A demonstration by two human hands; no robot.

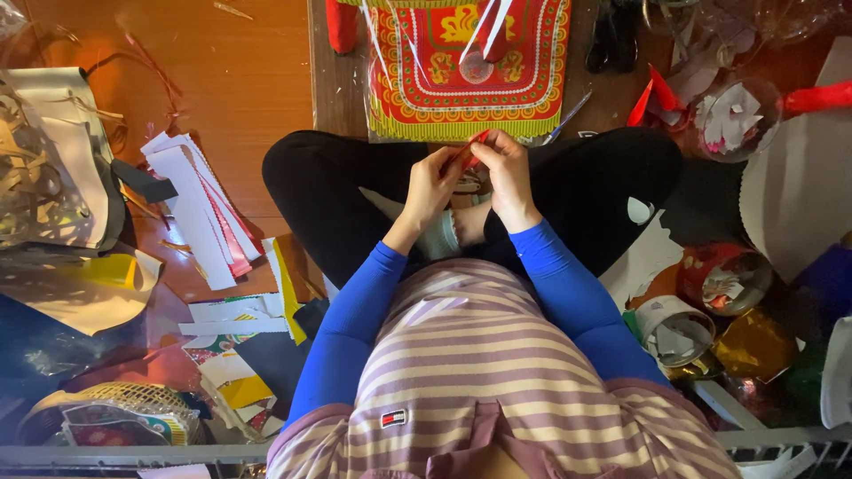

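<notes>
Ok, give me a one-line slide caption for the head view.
Seated cross-legged, both hands pinch a small red paper strip before a red-and-yellow patterned paper sheet.

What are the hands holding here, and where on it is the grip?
Both the left hand and right hand pinch a small red paper strip between fingertips, one at each end.

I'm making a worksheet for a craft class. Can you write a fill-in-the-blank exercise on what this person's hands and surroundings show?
1. The left hand and right hand together pinch a small ____ strip.
2. The person's sleeves are ____.
3. The stack of white paper strips lies on the person's ____ side.

Missing words: red; blue; left
</notes>
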